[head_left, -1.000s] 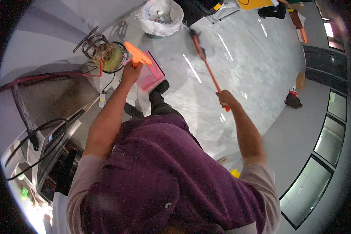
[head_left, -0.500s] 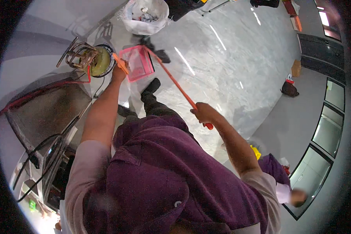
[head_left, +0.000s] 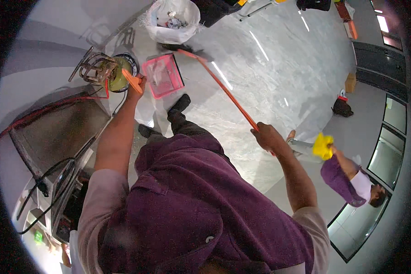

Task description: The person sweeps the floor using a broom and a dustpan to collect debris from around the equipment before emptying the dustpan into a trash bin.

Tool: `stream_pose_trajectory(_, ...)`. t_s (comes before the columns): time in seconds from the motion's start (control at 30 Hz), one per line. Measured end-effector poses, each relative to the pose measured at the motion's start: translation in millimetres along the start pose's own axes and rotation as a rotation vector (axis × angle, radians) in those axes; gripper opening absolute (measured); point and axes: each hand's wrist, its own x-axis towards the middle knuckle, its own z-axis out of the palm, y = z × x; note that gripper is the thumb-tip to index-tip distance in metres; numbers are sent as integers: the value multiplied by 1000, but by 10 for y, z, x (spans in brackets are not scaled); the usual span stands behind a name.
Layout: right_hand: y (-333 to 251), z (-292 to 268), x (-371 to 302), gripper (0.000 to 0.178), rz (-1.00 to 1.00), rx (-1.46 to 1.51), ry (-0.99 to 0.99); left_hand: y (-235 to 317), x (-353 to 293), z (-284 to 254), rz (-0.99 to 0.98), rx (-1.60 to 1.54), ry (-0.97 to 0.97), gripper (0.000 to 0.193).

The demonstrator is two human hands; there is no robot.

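My left hand (head_left: 137, 86) is closed around an orange handle (head_left: 130, 79), which appears to belong to the pink dustpan (head_left: 156, 93) just right of it. The dustpan sits on the floor ahead of my feet, some light-coloured debris in its tray. My right hand (head_left: 268, 138) grips the upper end of a long orange broom stick (head_left: 228, 92) that slants away to the far left. At its far end the dark bristle head (head_left: 173, 47) touches the floor, beyond the dustpan and in front of a white sack (head_left: 171, 35).
Crumpled scraps lie in the sack. A green gas cylinder (head_left: 120, 82) with a rusty metal frame (head_left: 96, 69) stands left of the dustpan. A dark-topped metal bench (head_left: 61, 132) lines my left. At right, another person (head_left: 347, 180) holds a yellow cloth (head_left: 323, 146).
My right hand has moved right and slightly forward, and the broom head has shifted away from the dustpan toward the sack. The other person with the yellow cloth has come further into view.
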Motion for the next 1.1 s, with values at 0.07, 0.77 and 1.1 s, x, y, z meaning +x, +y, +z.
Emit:
stream_pose_trajectory(0.07,120,228,302,36,65,137,-95,182,31,-6,-36,88,-46,21)
stream_pose_trajectory(0.77,-64,-246,-614,42,91,192,-204,18,74,-107,-14,277,-138,23)
stream_pose_trajectory(1.1,446,728,221,26,47,807,-492,-162,-361,-25,38,174,69,20)
